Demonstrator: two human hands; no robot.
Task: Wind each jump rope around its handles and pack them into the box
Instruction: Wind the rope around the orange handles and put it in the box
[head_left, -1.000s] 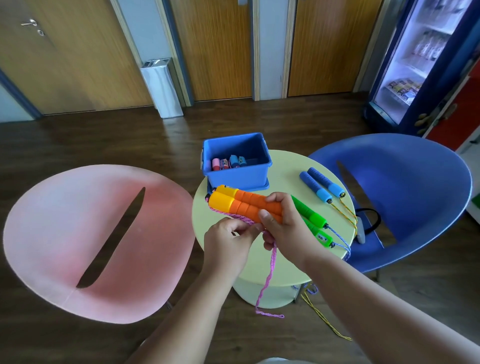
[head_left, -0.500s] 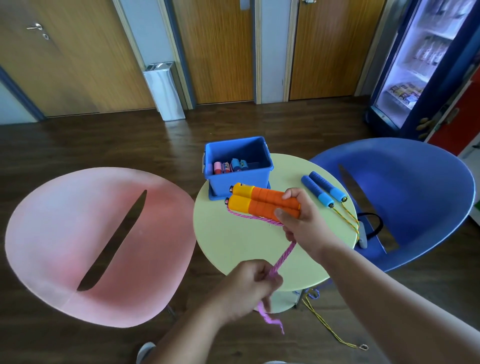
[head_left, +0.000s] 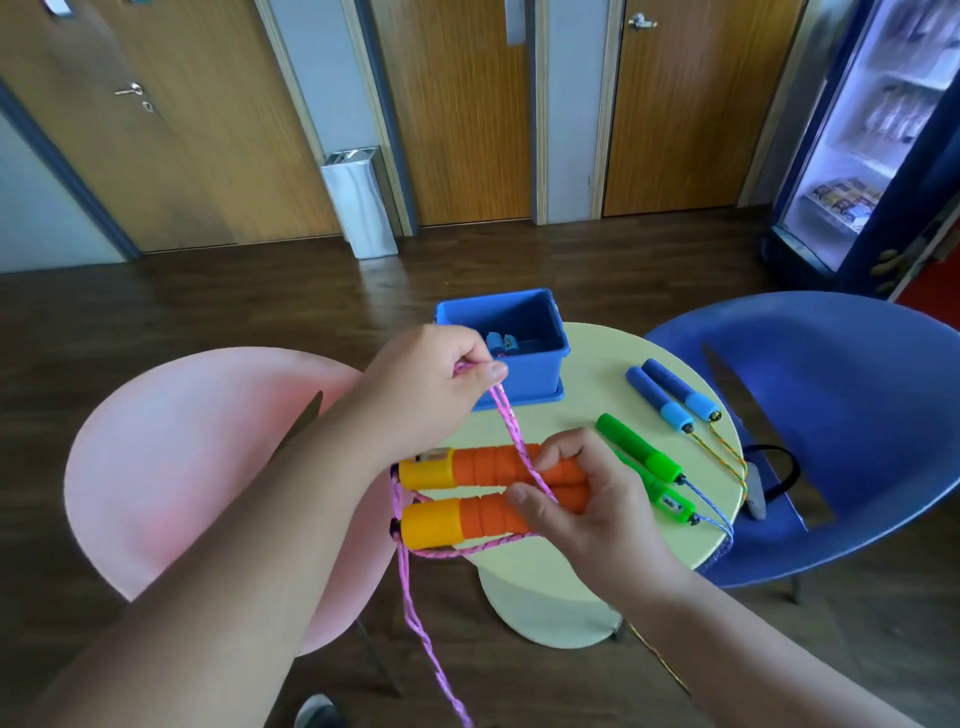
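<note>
My right hand (head_left: 587, 506) grips the two orange and yellow handles (head_left: 467, 491) side by side above the round pale-yellow table (head_left: 582, 415). My left hand (head_left: 431, 387) pinches the doubled pink rope (head_left: 511, 436) and holds it up over the handles; the rope crosses them once, loops under, and hangs toward the floor. The blue box (head_left: 511, 325) stands at the table's far side with wound ropes inside. Green handles (head_left: 644, 465) and blue handles (head_left: 672, 397) lie on the table to the right, their cords trailing over the edge.
A pink chair (head_left: 171, 467) stands left of the table and a blue chair (head_left: 831, 410) right, with a black strap on its seat. Wooden doors, a metal bin (head_left: 361, 200) and a drinks fridge (head_left: 862, 130) line the back of the room.
My left hand rose from below the table edge to above the handles, carrying the pink rope up and across them. The handles came closer and lower in view.
</note>
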